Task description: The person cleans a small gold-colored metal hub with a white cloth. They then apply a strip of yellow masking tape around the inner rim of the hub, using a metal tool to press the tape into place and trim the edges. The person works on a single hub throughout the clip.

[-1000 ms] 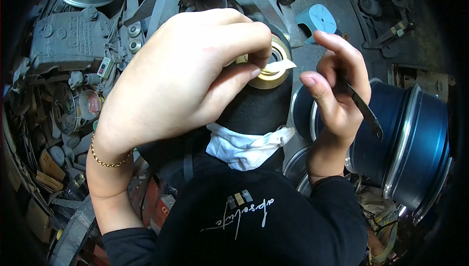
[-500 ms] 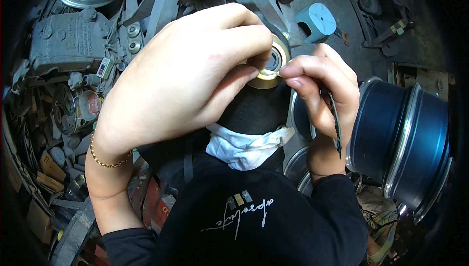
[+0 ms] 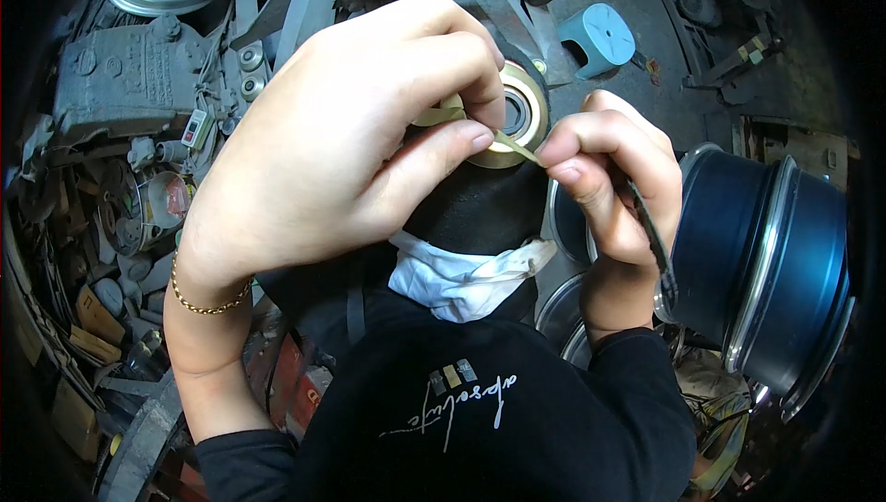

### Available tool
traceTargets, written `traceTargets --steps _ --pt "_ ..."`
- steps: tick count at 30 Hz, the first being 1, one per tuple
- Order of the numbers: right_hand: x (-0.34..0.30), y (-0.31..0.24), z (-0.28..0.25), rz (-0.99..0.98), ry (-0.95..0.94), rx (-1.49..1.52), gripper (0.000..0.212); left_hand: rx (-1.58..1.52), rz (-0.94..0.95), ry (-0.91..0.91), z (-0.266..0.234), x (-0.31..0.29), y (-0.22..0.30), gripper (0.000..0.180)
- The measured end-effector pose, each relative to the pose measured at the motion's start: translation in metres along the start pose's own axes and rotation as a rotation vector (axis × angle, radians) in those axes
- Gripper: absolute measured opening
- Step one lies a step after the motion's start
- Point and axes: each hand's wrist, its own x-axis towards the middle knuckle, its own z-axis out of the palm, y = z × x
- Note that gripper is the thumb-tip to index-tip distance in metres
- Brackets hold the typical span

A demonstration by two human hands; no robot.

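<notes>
Cluttered workshop floor (image 3: 637,87), metal parts (image 3: 120,87), blue rim (image 3: 766,262)

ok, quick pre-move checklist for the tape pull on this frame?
1. Left hand on the tan tape roll: ok, fingers cover its near side.
2. Tape strip pinched by right hand: ok, held at thumb and forefinger.
3. Strip taut, not twisted: cannot tell, too narrow.
4. Dark tool secure in the right hand: ok, tucked under the fingers.
5. Black part under the roll steady: cannot tell.
6. Blue wheel rim apart from the right hand: cannot tell, close behind it.
</notes>
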Motion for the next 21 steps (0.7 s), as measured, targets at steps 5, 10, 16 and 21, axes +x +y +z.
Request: traceTargets --steps 5,10,16,21 --pt "-0.0020 0.0017 0.0029 0.010 0.056 -0.035 0.011 -0.023 -0.036 -0.010 0.0017 -0.0019 0.0024 0.008" --pt "0.0016 0.0038 0.0043 -0.032 0.022 -0.044 0.009 0.012 0.016 0.012 0.0054 -0.0028 0.0023 0.009" --pt "0.0044 0.0044 0.0043 -0.043 -0.004 -0.055 0.011 0.043 0.009 0.028 0.0081 0.0004 0.0047 0.009" --pt "0.0026 0.0061 -0.0007 -0.059 -0.077 0.001 0.012 0.030 0.003 0.018 0.0089 -0.0011 0.0042 0.010"
